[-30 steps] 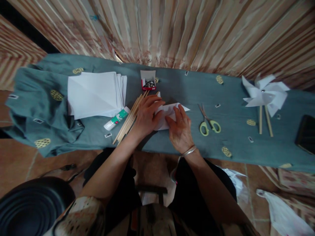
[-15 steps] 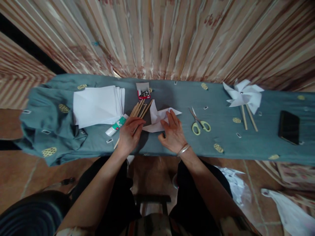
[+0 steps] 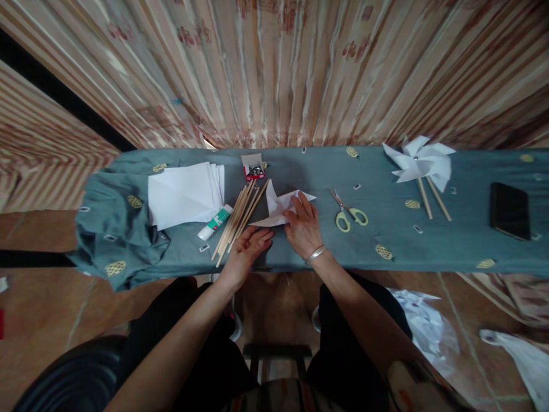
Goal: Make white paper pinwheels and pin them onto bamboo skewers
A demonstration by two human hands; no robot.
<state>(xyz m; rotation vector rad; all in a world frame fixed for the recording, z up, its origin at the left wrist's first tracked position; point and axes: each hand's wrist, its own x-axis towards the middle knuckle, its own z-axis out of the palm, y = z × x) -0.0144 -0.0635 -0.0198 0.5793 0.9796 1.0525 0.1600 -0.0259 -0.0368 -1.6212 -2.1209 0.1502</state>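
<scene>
A partly folded white paper pinwheel (image 3: pixel 277 206) lies on the cloth in front of me, its pointed blades spreading left, up and right. My right hand (image 3: pixel 303 226), with a silver bangle at the wrist, presses the folded paper down near its middle with bent fingers. My left hand (image 3: pixel 249 252) is open at the paper's lower left point, fingers stretched out, with nothing visible in it. Close to its left lies a bundle of thin wooden sticks (image 3: pixel 240 220). Green-handled scissors (image 3: pixel 349 210) rest partly opened to the right of my right hand.
Left of the sticks are a glue stick (image 3: pixel 215 222) and a stack of white paper (image 3: pixel 184 194). A small red box of metal pins (image 3: pixel 254 170) stands behind. Finished pinwheels on sticks (image 3: pixel 422 163) and a black phone (image 3: pixel 510 210) lie right on the teal tablecloth (image 3: pixel 300 257).
My left hand has moved away from the sticks, down and right toward the paper's lower edge, its fingers opening. My right hand stays on the pinwheel. The whole view has shifted slightly.
</scene>
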